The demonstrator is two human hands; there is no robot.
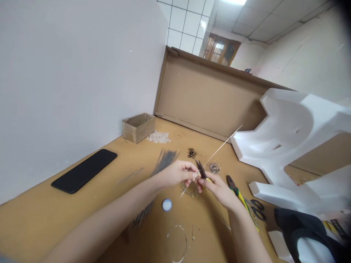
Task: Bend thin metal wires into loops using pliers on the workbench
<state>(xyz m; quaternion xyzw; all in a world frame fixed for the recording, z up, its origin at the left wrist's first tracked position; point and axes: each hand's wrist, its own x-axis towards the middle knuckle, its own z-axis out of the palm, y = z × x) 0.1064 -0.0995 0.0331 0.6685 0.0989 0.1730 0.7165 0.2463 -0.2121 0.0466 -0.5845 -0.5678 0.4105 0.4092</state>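
Observation:
My left hand (185, 171) is closed, its fingertips pinching a long thin metal wire (222, 145) that slants up to the right. My right hand (216, 186) is wrapped round long-nose pliers (201, 168) with dark jaws and yellow handles. The jaws point up and away, beside my left fingertips; whether they grip the wire I cannot tell. Under my left forearm lies a bundle of straight grey wires (166, 160). Just past the hands are black rings (192, 153) and a small heap of metal pieces (214, 167).
A cardboard box (137, 128) stands by clear beads (159, 137). A black phone-like slab (85, 171) lies left. A blue-rimmed white disc (167, 205) and wire loop (177, 243) are nearer. Right are larger pliers (238, 193), scissors (257, 209) and white foam (285, 128).

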